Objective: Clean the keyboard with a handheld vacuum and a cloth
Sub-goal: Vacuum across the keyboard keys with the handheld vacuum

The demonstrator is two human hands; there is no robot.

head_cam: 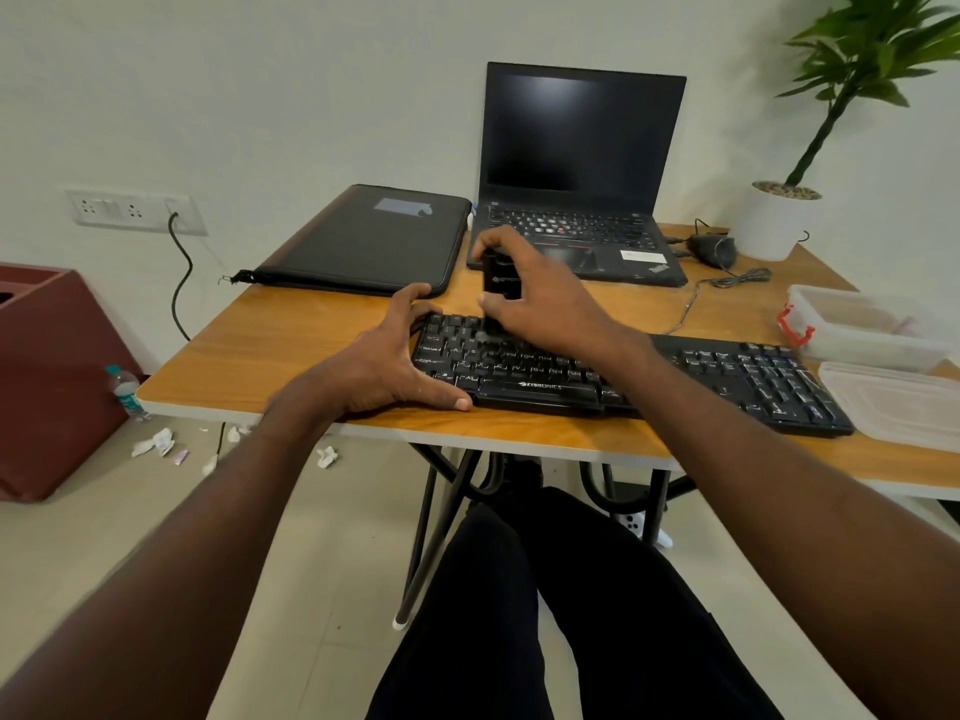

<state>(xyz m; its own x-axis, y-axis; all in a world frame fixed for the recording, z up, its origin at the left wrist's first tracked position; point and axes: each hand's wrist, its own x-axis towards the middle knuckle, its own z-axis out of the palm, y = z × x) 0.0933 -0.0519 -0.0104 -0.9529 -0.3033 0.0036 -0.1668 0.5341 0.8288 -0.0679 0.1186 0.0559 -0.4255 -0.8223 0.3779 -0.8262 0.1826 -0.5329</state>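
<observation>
Two hands work the keyboard (623,379), which lies across the middle of the frame on the wooden table (291,350). Our left hand (387,361) is spread over its left end, thumb laid along the front edge and fingers curved round the far corner; we judge this bracing keeps the board from sliding under the tool. Our right hand (535,298) grips the handheld vacuum (500,285), a small dark block, with thumb on the near face and fingers curled over the top and far side. We hold it upright, its long axis running roughly up and down in the frame, the lower end pointing down onto the upper-left key rows, probably so suction meets the gaps squarely. That lower end is blurred, so we cannot tell whether it touches the keys. We see the keyboard's long axis running from centre left down toward the lower right. We see no cloth on the table.
</observation>
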